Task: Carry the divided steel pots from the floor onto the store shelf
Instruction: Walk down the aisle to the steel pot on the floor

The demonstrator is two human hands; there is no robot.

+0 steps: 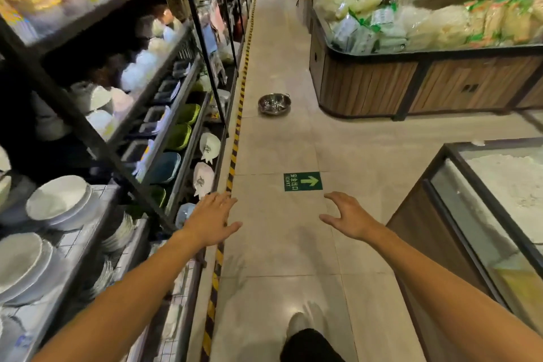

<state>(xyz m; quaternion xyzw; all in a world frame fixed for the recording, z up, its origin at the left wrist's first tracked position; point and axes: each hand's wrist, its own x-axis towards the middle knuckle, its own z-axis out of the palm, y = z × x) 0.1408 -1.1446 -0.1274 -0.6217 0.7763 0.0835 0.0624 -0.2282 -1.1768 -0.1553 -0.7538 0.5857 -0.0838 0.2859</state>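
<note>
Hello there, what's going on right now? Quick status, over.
Left hand and right hand both open, empty, held out ahead. Steel pot on the floor up the aisle, beside the shelf. Path to it looks clear.

One steel pot (pixel 274 103) sits on the floor. Two hands: left (pixel 212 220), right (pixel 349 217), both empty. One green exit sign (pixel 302 181). One white shoe (pixel 299 323). Perhaps four green bowls (pixel 188 114) on the shelf; blur hinders counting.
</note>
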